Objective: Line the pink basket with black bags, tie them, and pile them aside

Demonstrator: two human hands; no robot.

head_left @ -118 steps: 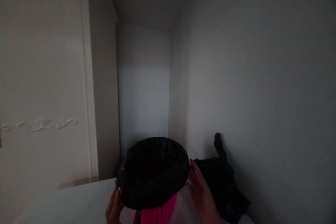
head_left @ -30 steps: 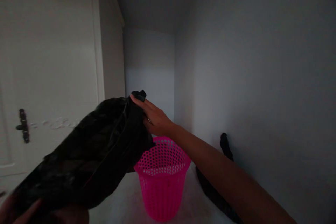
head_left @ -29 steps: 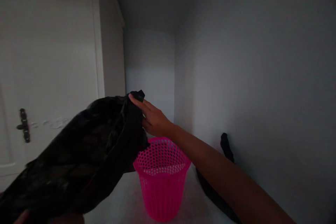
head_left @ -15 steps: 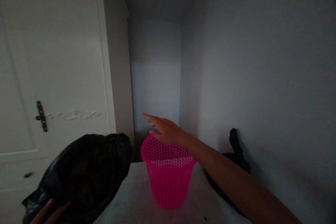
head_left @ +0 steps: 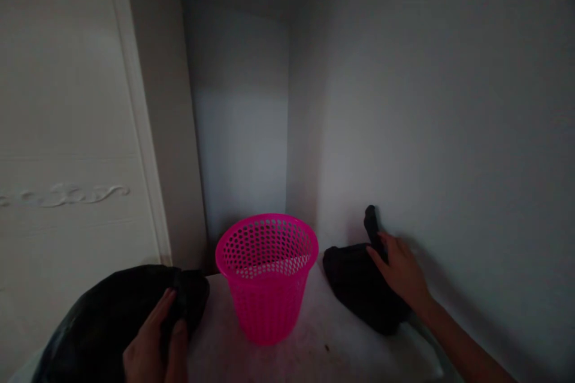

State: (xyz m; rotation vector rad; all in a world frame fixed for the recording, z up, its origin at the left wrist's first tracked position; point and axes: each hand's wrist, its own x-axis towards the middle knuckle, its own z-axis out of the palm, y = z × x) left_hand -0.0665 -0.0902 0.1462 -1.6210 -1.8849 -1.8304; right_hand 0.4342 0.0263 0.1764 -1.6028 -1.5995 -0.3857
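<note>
A black plastic bag (head_left: 108, 317), bulging and shiny, lies at the lower left. My left hand (head_left: 155, 341) grips its gathered end, thumb on one side and fingers on the other. On the right, a dark, limp bundle (head_left: 359, 287) with a narrow end sticking up rests against the wall. My right hand (head_left: 404, 269) is at that narrow end, its thumb and index finger on either side; some fingers are hidden. Between my hands a pink perforated plastic basket (head_left: 269, 311) stands upright, with neither hand touching it.
The basket stands on a pale surface (head_left: 309, 341) with a small dark speck (head_left: 327, 347). A white cabinet (head_left: 76, 102) with carved trim rises at the left. A plain wall (head_left: 426, 102) borders the right side.
My right hand has moved from above the basket to the dark bundle on the right. My left hand has shifted up to the bag's gathered end. The view has turned right.
</note>
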